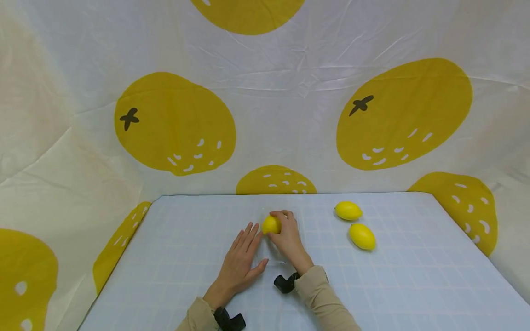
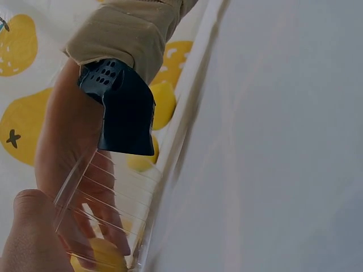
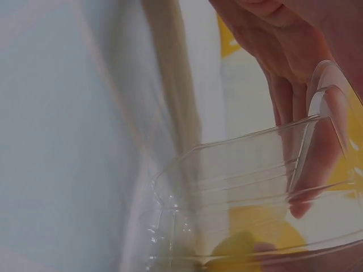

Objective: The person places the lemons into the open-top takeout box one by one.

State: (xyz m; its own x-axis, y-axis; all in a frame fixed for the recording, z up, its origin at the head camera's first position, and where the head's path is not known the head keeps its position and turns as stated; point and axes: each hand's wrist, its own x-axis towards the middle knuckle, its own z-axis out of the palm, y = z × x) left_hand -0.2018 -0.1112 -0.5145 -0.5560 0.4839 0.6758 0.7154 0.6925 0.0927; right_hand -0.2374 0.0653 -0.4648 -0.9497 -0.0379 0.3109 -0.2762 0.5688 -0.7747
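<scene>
A clear plastic container (image 3: pixel 244 164) stands on the table, its ribbed wall showing in both wrist views. My right hand (image 1: pixel 291 236) grips a yellow lemon (image 1: pixel 270 225) between thumb and fingers, at the far part of the container. Through the clear wall, this lemon (image 2: pixel 105 256) appears low in the left wrist view. My left hand (image 1: pixel 239 263) lies with straight fingers along the container's left side; whether it presses on the wall is hard to tell. Two more lemons, one farther back (image 1: pixel 348 210) and one nearer (image 1: pixel 362 237), lie to the right of the container.
A pale blue checked cloth covers the table (image 1: pixel 414 285). Behind and beside it hangs a white curtain (image 1: pixel 285 115) printed with big yellow fruits. Black wrist-worn camera mounts (image 1: pixel 285 283) sit under both wrists, close to the tabletop.
</scene>
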